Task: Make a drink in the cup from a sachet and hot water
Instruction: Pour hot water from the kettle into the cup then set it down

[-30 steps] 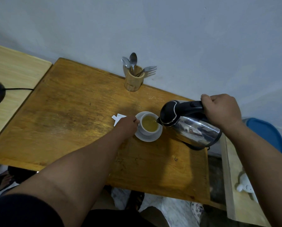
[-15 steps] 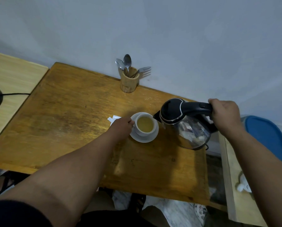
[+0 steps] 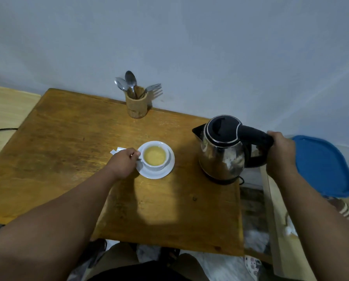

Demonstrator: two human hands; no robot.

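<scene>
A white cup (image 3: 155, 158) full of yellowish liquid sits on a white saucer (image 3: 165, 171) near the middle of the wooden table (image 3: 68, 142). My left hand (image 3: 123, 163) grips the cup's handle on its left side. A torn white sachet (image 3: 116, 151) lies just behind that hand, partly hidden. The steel kettle (image 3: 222, 155) with a black lid stands upright on its base at the table's right edge. My right hand (image 3: 281, 157) is closed around the kettle's black handle.
A wooden holder (image 3: 136, 107) with two spoons and a fork stands at the back by the wall. A blue lid (image 3: 323, 165) lies to the right of the kettle. A lighter table (image 3: 5, 106) adjoins on the left, with a black cable.
The kettle has swung from tilted over the cup to upright and moved right, down onto its base. My left hand has stayed at the cup.
</scene>
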